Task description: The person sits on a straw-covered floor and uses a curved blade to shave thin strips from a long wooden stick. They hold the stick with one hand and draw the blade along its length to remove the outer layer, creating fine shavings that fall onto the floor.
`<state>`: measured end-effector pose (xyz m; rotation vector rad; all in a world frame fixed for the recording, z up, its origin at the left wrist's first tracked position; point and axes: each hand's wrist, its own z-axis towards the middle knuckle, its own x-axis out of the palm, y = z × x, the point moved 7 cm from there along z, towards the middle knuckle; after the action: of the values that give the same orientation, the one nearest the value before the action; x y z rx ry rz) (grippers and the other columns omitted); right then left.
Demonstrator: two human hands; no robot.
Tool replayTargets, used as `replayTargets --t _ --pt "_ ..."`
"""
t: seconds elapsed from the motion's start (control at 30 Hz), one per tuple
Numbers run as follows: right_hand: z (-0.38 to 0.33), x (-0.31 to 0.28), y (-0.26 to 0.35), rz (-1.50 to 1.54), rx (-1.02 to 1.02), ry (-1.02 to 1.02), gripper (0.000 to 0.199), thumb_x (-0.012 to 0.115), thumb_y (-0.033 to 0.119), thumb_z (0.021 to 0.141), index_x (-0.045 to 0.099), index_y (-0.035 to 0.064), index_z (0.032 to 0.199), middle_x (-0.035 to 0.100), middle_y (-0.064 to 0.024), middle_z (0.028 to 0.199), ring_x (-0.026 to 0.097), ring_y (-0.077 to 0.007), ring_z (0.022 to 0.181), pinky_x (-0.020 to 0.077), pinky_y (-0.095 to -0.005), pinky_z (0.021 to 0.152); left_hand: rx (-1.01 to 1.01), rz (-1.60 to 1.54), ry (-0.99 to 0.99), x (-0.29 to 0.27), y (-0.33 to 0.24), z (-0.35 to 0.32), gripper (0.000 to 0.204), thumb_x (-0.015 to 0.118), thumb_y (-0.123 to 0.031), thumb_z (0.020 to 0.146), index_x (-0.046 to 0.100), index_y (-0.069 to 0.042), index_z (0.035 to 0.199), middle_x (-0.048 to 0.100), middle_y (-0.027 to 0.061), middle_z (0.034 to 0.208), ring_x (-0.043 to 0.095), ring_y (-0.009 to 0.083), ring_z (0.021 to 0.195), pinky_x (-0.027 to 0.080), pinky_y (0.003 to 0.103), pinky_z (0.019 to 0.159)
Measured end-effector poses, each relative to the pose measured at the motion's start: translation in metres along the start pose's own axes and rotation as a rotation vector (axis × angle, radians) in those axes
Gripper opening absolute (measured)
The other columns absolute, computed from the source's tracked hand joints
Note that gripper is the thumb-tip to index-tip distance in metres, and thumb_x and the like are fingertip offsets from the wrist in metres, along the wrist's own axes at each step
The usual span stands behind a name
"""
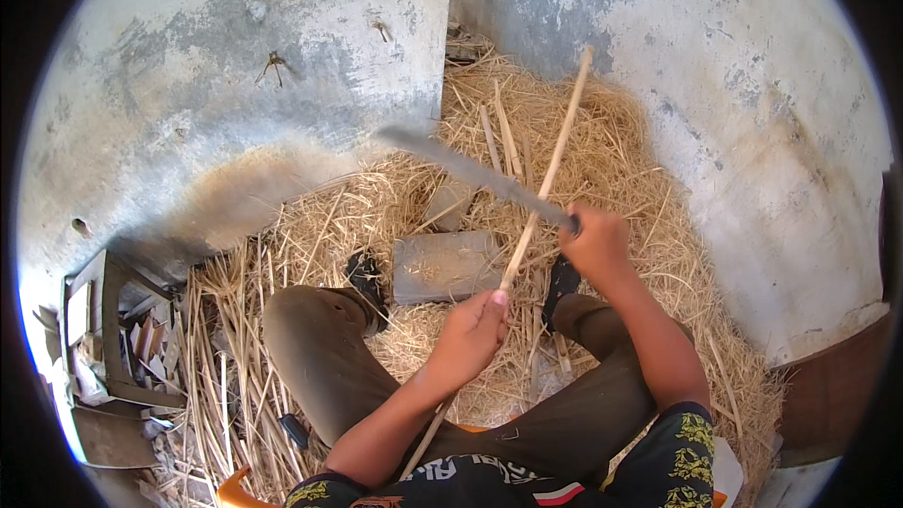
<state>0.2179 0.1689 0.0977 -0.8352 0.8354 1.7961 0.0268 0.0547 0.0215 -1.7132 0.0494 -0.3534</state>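
A long pale stick, like split bamboo or cane, slants from near my lap up toward the far wall. My left hand is closed around its lower part, thumb along the top. In my right hand is the dark handle of a long-bladed knife. Its grey blade points to the far left and crosses the stick above my left hand; whether the edge touches the stick, I cannot tell. Under the stick, between my feet, lies a flat wooden block.
Pale shavings are heaped around my feet. Several cut strips stand beyond the block. At left are long stalks, a small dark object and a wooden box frame with scraps. Worn walls rise ahead and at right.
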Motion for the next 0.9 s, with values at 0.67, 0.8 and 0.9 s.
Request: replayTargets --t 0.67,0.8,0.9 --pt "0.050 -0.033 -0.114 -0.104 0.564 -0.049 0.022 0.072 0.026 0.083 0.071 0.0041 0.080 0.069 -0.0150 0.069 0.069 -0.0327 0.065 0.0554 -0.0441 0.069 -0.153 -0.119 0.122 0.037 0.009 -0.019 0.033 0.044 -0.038 0.110 0.048 -0.011 0.091 0.041 -0.0041 0.065 0.036 0.0051 0.047 0.029 0.023 0.041" --pt "0.044 -0.039 -0.087 -0.056 0.329 -0.057 0.020 0.072 0.024 0.081 0.070 0.0041 0.080 0.068 -0.0160 0.067 0.068 -0.0324 0.062 0.0552 -0.0436 0.064 0.025 0.139 0.043 0.032 0.005 -0.013 0.031 0.046 -0.032 0.109 0.052 -0.008 0.090 0.045 -0.0037 0.064 0.042 0.0071 0.051 0.034 0.025 0.046" --pt "0.013 -0.030 -0.020 -0.155 -0.120 0.009 0.016 0.073 0.022 0.076 0.068 0.0067 0.078 0.067 -0.0149 0.064 0.068 -0.0315 0.060 0.0540 -0.0432 0.060 0.243 0.518 -0.163 0.011 -0.019 -0.011 0.031 0.049 -0.026 0.108 0.057 -0.002 0.091 0.056 0.0088 0.063 0.056 0.0205 0.054 0.043 0.035 0.053"
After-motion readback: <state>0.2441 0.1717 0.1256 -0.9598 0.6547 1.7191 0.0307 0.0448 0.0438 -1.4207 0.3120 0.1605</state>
